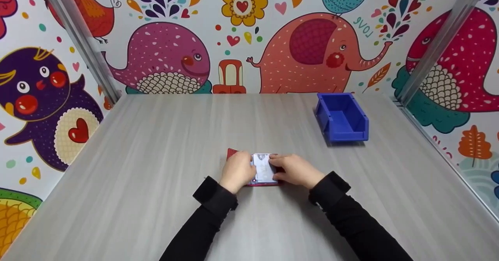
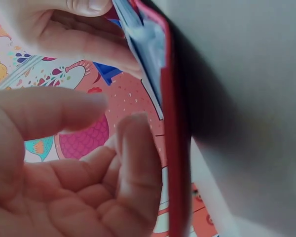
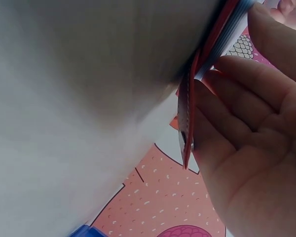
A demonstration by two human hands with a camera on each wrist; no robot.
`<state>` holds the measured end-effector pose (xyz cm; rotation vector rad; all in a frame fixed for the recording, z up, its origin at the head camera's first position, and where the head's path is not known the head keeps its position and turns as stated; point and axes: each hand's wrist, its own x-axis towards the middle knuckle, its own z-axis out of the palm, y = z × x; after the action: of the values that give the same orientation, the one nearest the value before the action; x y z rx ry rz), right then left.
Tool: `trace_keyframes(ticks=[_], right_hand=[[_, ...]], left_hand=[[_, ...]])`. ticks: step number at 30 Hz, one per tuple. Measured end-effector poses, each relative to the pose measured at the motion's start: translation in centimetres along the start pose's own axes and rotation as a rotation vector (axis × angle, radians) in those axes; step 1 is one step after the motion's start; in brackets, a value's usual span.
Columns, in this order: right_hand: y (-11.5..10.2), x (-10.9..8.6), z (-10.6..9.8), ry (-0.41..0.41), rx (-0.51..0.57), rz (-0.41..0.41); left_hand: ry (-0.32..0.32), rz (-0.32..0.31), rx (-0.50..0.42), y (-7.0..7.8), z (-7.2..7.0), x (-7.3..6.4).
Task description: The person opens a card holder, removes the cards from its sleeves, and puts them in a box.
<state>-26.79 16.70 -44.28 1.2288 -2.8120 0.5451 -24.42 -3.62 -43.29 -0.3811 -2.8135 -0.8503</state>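
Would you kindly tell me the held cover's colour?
The cover is red, seen best in the left wrist view.

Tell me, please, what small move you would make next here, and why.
I would probably close the left hand on the red booklet to steady it: the left wrist view shows that hand's thumb and index finger apart, while the right hand touches the booklet's leaves.

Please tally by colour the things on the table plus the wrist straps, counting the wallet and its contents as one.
Red: 1 (wallet)
Blue: 1 (bin)
Black: 2 (wrist straps)
Total: 4
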Motion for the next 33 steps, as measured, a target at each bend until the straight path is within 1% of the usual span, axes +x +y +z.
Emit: trace_keyframes(ticks=[4, 8, 13, 18, 24, 29, 33], right_hand=[[0.1, -0.1, 0.0, -0.006, 0.005, -0.005], [0.1, -0.1, -0.1, -0.014, 0.016, -0.001], [0.1, -0.2, -0.1, -0.015, 0.017, 0.002], [0.2, -0.2, -0.1, -0.017, 0.019, 0.009], [0.1, -0.2, -0.1, -0.019, 0.025, 0.017], [0.1, -0.2, -0.1, -0.017, 0.022, 0.010], [0.1, -0.2, -0.1, -0.024, 0.017, 0.012]], left_hand=[[-0.034, -0.013, -0.007, -0.1, 0.3, 0.3], [-0.052, -0.020, -0.011, -0.2, 0.4, 0.5], [-0.074, -0.047, -0.030, -0.2, 0.5, 0.7], [-0.096, -0.071, -0.028, -0.1, 0.5, 0.8], [-0.119, -0.071, -0.011, -0.1, 0.6, 0.9], [-0.165, -0.090, -0.020, -0.2, 0.4, 1.2], [-0.195, -0.118, -0.045, -0.2, 0.2, 1.5]])
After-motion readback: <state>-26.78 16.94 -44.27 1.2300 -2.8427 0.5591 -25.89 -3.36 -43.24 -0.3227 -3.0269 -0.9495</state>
